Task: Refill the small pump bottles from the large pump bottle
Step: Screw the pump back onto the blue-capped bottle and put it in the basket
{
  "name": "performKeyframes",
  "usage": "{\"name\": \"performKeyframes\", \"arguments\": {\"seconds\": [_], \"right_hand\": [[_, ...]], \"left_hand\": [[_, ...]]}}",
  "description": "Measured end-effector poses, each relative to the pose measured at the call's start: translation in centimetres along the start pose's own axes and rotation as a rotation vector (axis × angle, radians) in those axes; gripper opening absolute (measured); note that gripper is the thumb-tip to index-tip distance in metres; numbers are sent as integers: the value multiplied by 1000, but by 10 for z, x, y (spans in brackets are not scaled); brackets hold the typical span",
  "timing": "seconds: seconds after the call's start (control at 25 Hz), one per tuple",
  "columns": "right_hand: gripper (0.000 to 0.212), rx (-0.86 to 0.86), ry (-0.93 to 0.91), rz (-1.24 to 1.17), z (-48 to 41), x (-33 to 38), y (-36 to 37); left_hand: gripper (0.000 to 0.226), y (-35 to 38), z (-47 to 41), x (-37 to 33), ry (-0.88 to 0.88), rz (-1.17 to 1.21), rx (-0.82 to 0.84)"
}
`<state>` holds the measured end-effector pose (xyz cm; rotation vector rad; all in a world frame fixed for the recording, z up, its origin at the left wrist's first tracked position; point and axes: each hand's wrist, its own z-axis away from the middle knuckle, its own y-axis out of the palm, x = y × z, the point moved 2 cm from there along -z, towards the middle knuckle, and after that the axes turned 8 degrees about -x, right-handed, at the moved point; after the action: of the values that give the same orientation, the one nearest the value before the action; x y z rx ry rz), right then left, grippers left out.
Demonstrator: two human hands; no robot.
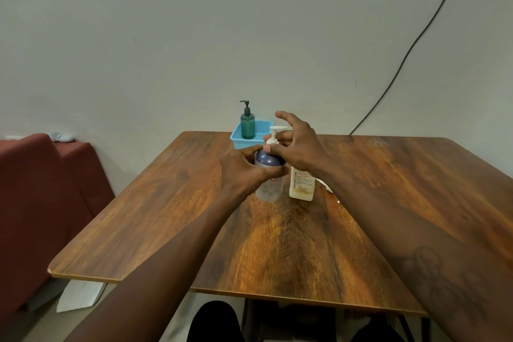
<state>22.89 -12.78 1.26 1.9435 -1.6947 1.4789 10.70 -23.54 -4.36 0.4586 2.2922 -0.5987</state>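
Note:
A white bottle with a dark blue shoulder and a white pump point(268, 175) stands upright in the middle of the wooden table point(277, 244). My left hand point(244, 169) wraps around its body from the left. My right hand point(297, 144) pinches the collar at the base of the pump from the right, with the other fingers spread. A cream-coloured bottle with a printed label point(301, 184) stands just to its right, its top hidden behind my right hand. A small green bottle with a dark pump point(247, 123) stands upright in a blue basket point(241, 140).
The blue basket sits at the table's far edge against the pale wall. A red sofa point(41, 189) is to the left of the table. A black cable point(410, 50) runs down the wall at the right. White paper point(79, 296) lies on the floor.

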Motion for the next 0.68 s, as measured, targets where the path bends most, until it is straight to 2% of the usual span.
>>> {"name": "performKeyframes", "arguments": {"seconds": [0.08,0.24,0.44,0.56,0.68], "right_hand": [[87,-129,-27,57,-1,4,2],[64,-265,-72,109,1,7,12],[59,-292,-78,95,4,6,19],[44,-382,-134,140,4,10,18],[35,-313,-221,75,6,15,19]], "left_hand": [[70,0,2,1,-13,-20,-23],[65,4,7,0,-49,-50,-112],[66,0,4,-4,-28,-58,-161],[65,-3,2,-1,-36,-93,-173],[60,-6,-1,3,-39,-116,-210]]}}
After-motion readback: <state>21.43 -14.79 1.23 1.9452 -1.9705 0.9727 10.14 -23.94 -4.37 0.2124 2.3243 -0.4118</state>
